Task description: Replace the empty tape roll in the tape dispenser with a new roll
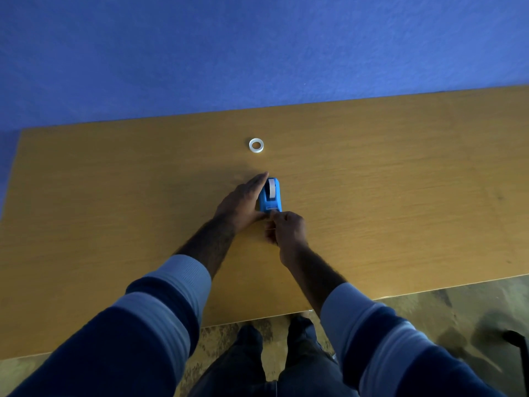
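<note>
The blue tape dispenser (270,196) stands on the worktop (400,196) with a roll (271,187) seated in it, so this looks like the closing step: the left hand (242,203) lies flat along the dispenser's left side with fingers straight to steady it, while the right hand (286,229) has its grip pinched at the cutter end, seemingly on the tape's free end, though that is too small to confirm. The next move probably calls for a firm brace and a short pull across the blade. A white ring (256,145), likely the spent roll, lies on the worktop well beyond both hands.
</note>
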{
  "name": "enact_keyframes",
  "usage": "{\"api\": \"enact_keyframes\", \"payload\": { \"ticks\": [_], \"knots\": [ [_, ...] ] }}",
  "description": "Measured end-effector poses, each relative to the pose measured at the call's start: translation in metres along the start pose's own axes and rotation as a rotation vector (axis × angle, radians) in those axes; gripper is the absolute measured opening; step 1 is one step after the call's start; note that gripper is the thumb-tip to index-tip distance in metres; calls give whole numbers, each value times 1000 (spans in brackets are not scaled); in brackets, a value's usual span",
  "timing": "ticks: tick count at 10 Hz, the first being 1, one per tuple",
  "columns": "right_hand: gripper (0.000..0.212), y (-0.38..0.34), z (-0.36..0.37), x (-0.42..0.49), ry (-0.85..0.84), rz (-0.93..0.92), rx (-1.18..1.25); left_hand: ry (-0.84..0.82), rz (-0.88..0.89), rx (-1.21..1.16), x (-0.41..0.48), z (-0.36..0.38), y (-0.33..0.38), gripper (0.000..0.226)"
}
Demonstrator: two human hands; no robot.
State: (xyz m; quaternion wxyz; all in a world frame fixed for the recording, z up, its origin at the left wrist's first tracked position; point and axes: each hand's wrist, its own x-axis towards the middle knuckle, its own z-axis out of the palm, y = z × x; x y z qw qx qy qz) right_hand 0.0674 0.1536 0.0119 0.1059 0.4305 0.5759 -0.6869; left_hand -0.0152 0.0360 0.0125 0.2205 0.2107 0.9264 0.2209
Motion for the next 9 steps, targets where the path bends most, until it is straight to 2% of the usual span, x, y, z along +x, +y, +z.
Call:
{"api": "enact_keyframes", "payload": {
  "ticks": [5, 7, 8, 9],
  "knots": [
    [18, 3, -10, 1, 24, 35, -196, 13, 10, -6, -2, 2, -2, 112],
    [17, 2, -21, -1, 15, 30, -220, -106, -13, -58, -3, -5, -10, 121],
    [15, 1, -26, 1, 29, 27, -242, -162, -40, -79, -3, -7, -17, 115],
    [15, -2, -30, 1, 71, -28, -340, -90, -50, -37, -5, -6, -18, 99]
  ]
}}
